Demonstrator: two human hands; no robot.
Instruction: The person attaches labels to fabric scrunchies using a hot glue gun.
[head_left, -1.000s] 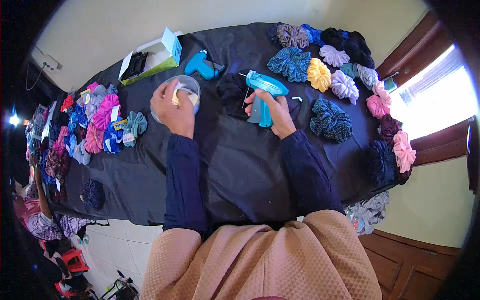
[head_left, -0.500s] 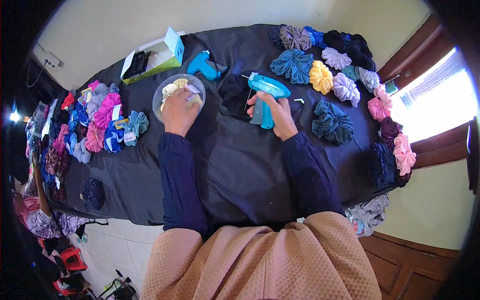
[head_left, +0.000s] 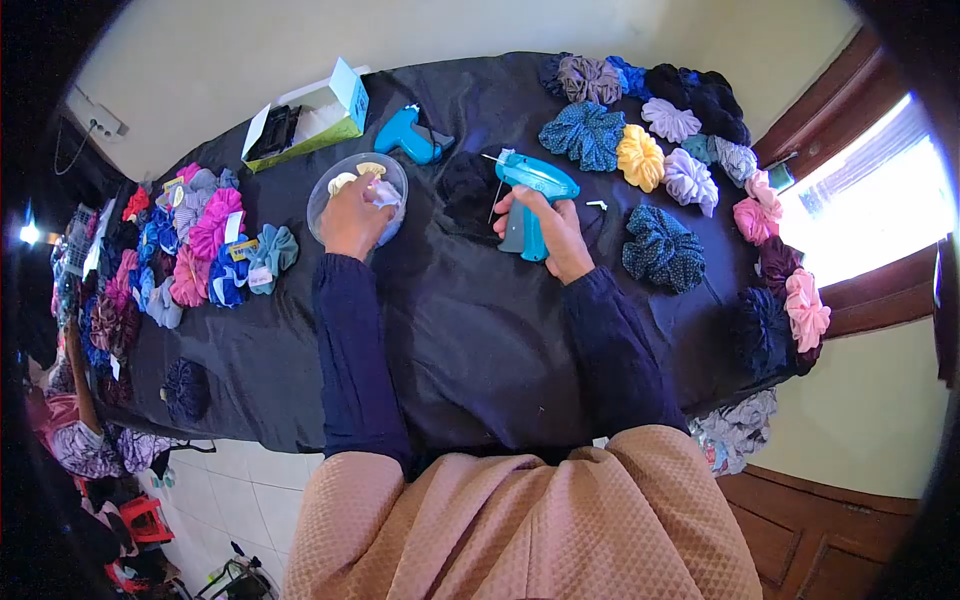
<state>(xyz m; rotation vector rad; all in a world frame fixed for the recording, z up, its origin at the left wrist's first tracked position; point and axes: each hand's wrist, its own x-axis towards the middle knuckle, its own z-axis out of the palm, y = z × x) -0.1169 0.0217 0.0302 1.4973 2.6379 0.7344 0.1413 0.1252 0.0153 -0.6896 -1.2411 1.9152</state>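
Note:
My right hand [head_left: 556, 228] is wrapped round the handle of a teal tagging gun [head_left: 540, 178], its needle pointing left. Inside a clear round plastic tub [head_left: 394, 228], the fingers of my left hand [head_left: 352, 220] are bent down and drawn together among cream and white paper tags [head_left: 372, 170]. What those fingertips pinch, if anything, is hidden. A black scrunchie [head_left: 466, 188] lies on the dark cloth between the tub and the gun, hard to make out against it. Just right of my right hand is a small white piece [head_left: 597, 205].
A second teal tagging gun [head_left: 408, 136] lies behind the tub, beside an open box [head_left: 310, 140]. Tagged scrunchies [head_left: 212, 225] are heaped at the left; several others, including a dotted blue one [head_left: 664, 248], spread along the right. A dark scrunchie [head_left: 186, 388] sits near the front left edge.
My left hand has shifted slightly left and down inside the tub, and its fingers have drawn in more. The tags there have moved. My right hand and the tagging gun stay almost still.

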